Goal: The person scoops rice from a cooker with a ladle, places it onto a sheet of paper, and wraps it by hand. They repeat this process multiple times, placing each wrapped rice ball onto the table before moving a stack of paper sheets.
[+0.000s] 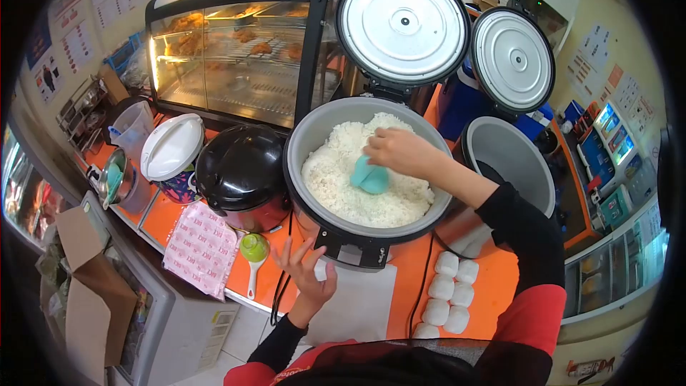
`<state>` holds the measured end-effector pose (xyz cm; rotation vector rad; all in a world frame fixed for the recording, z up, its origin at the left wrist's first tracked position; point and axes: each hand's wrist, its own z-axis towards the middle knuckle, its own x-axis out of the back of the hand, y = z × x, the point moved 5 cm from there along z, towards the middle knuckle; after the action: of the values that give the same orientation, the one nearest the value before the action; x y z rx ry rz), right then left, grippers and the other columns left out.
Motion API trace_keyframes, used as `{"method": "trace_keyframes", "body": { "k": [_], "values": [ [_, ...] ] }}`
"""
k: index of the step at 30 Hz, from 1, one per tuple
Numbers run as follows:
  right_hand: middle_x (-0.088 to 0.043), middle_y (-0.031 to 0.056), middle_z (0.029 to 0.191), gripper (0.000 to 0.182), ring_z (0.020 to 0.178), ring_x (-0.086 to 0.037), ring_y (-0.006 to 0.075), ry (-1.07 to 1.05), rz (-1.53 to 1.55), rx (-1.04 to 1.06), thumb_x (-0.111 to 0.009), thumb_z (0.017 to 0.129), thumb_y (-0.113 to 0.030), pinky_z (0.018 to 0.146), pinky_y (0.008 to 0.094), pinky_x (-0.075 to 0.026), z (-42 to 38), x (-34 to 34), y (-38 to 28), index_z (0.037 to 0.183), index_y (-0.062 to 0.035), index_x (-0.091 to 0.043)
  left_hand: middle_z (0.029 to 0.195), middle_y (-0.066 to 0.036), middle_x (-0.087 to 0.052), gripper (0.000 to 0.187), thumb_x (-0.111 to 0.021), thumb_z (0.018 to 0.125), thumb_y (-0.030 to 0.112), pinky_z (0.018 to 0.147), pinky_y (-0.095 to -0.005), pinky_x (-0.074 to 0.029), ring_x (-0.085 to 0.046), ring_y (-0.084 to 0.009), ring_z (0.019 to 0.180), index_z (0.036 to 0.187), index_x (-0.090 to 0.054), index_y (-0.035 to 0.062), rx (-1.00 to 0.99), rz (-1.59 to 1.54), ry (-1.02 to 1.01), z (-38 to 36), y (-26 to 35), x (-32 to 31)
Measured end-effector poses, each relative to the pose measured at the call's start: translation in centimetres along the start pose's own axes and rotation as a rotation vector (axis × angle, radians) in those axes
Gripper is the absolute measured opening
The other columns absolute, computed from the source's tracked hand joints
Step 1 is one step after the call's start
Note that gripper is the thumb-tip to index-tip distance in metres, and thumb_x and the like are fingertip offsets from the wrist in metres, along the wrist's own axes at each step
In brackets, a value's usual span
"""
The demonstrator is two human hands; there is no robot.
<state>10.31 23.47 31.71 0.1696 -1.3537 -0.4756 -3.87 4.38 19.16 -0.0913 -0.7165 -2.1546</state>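
My right hand [396, 151] reaches into the large rice cooker [294, 189], its fingers closed on the rim of a teal plastic cup [370, 177]. The cup is tilted and pressed against the white cooked rice [336, 157], which fills much of the pot. Fingers spread, my left hand [307, 275] hovers empty in front of the cooker. Just left of it, a small green cup [254, 246] rests on the head of a white rice paddle [254, 282]. On the counter at the right sit several white wrapped rice portions [441, 286] in two rows.
A second large cooker [511, 146] stands open on the right. Both raised lids [404, 25] are behind. To the left are a black-lidded cooker [243, 164], a white-lidded pot [173, 146] and pink printed wrappers [200, 249]. A glass food warmer [232, 57] stands at the back.
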Motion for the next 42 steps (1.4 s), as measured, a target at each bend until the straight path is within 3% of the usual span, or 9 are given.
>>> {"method": "trace_keyframes", "body": {
  "k": [3, 10, 13, 19, 22, 34, 37, 41, 42],
  "values": [
    [-0.057, 0.0082, 0.083, 0.02, 0.067, -0.06, 0.0225, -0.583, -0.298, -0.071, -0.053, 0.081, -0.019, 0.067, 0.037, -0.048, -4.0, -5.3, 1.6, 0.093, -0.0032, -0.052, 0.122, -0.009, -0.045, 0.032, -0.055, 0.073, 0.01, 0.104, -0.0566, -0.007, -0.027, -0.036, 0.127, 0.105, -0.057, 0.0143, -0.06, 0.027, -0.111, 2.3, 1.4, -1.8],
    [-0.061, 0.0168, 0.082, 0.024, 0.07, -0.062, 0.0304, 0.013, 0.068, -0.796, -0.046, 0.087, -0.021, 0.063, 0.04, -0.048, -7.0, -7.0, 7.9, 0.093, 0.0013, -0.048, 0.106, 0.002, -0.056, 0.032, -0.04, 0.076, 0.003, 0.102, -0.0497, -0.016, -0.039, -0.0244, 0.118, 0.086, -0.063, 0.0236, -0.145, 0.047, 0.008, 1.3, 1.4, -4.0],
    [-0.062, 0.0135, 0.071, 0.026, 0.061, -0.062, 0.0285, -0.224, -0.145, -1.012, -0.047, 0.088, -0.025, 0.051, 0.0378, -0.048, -5.4, -6.1, 11.2, 0.091, -0.0005, -0.055, 0.103, 0.002, -0.056, 0.029, -0.042, 0.073, 0.002, 0.103, -0.0507, -0.014, -0.039, -0.0253, 0.117, 0.082, -0.06, 0.0223, -0.186, 0.05, 0.009, 1.2, 1.2, -3.9],
    [-0.06, 0.0104, 0.058, 0.038, 0.054, -0.062, 0.0249, -0.302, -0.29, -0.656, -0.045, 0.09, -0.03, 0.046, 0.0346, -0.047, -6.4, -9.3, 8.6, 0.065, -0.0071, -0.063, 0.101, 0.002, -0.056, 0.026, -0.043, 0.072, 0.003, 0.102, -0.0548, -0.016, -0.042, -0.0257, 0.114, 0.082, -0.059, 0.0222, -0.195, 0.066, -0.002, 1.1, 1.1, -3.8],
    [-0.065, 0.0044, 0.069, 0.028, 0.066, -0.065, 0.0204, -0.525, -0.268, -0.598, -0.048, 0.086, -0.027, 0.051, 0.0328, -0.049, -6.8, -7.1, 5.4, 0.073, -0.0118, -0.068, 0.099, 0.003, -0.057, 0.025, -0.044, 0.072, 0.004, 0.101, -0.055, -0.017, -0.044, -0.0251, 0.111, 0.082, -0.058, 0.0218, -0.182, 0.051, 0.006, 1.2, 1.1, -3.9],
    [-0.061, 0.0175, 0.074, 0.066, 0.064, -0.059, 0.0286, -1.348, 0.542, -0.614, -0.027, 0.092, -0.051, 0.061, 0.0375, -0.048, -5.9, -5.1, 1.4, 0.076, 0.0033, -0.062, 0.092, 0.007, -0.058, 0.014, -0.051, 0.074, 0.012, 0.097, -0.053, -0.02, -0.05, -0.0184, 0.103, 0.079, -0.059, 0.0225, -0.148, 0.003, 0.009, 1.1, 1.0, -3.9],
    [-0.056, 0.0145, 0.067, 0.071, 0.059, -0.056, 0.0274, -1.342, 0.925, -0.878, -0.024, 0.092, -0.055, 0.059, 0.0348, -0.047, -6.4, -6.4, 3.7, 0.072, 0.0052, -0.056, 0.093, 0.007, -0.058, 0.016, -0.049, 0.074, 0.011, 0.097, -0.052, -0.021, -0.05, -0.0178, 0.102, 0.079, -0.059, 0.0227, -0.16, -0.003, -0.016, 0.9, 0.8, -3.9],
    [-0.057, 0.0241, 0.068, 0.055, 0.065, -0.059, 0.0393, -0.357, 0.557, -0.739, -0.032, 0.094, -0.042, 0.063, 0.0444, -0.046, -5.4, -8.7, 3.0, 0.074, 0.0059, -0.05, 0.091, 0.007, -0.059, 0.016, -0.048, 0.073, 0.012, 0.096, -0.05, -0.022, -0.05, -0.0164, 0.101, 0.077, -0.059, 0.0228, -0.158, -0.011, -0.038, 0.6, 0.6, -4.0],
    [-0.057, 0.028, 0.073, 0.048, 0.072, -0.058, 0.0427, -0.451, 0.58, -0.709, -0.034, 0.095, -0.035, 0.067, 0.0476, -0.045, -5.0, -8.4, 2.0, 0.075, 0.0053, -0.051, 0.09, 0.007, -0.059, 0.016, -0.048, 0.072, 0.012, 0.096, -0.0499, -0.022, -0.05, -0.0164, 0.101, 0.077, -0.059, 0.0226, -0.157, -0.011, -0.039, 0.6, 0.7, -4.0]
  ]
}}
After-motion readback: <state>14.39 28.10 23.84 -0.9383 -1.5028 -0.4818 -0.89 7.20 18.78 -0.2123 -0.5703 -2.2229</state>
